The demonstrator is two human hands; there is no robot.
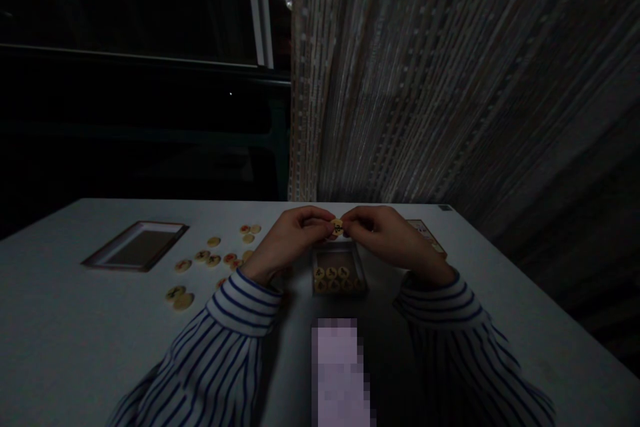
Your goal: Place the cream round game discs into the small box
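Between the fingertips of my left hand [295, 233] and my right hand [387, 233] is a round Chinese chess piece [337, 227] with a dark character facing me. Both hands pinch it from opposite sides, just above the far edge of a small open box [361, 260]. Inside the box, several chess pieces [331, 273] lie in rows at the near end, characters upward. Left of my left wrist, loose chess pieces [202, 256] are scattered on the table, some with red and some with dark characters, others plain side up. My left forearm hides part of that scatter.
The white table [120, 333] ends at a strand curtain [360, 93] behind. A shallow box lid [137, 247] lies at the left. Beyond my right wrist is a partly hidden printed card or booklet [427, 237]. A pixelated pale rectangle [343, 373] covers the near middle.
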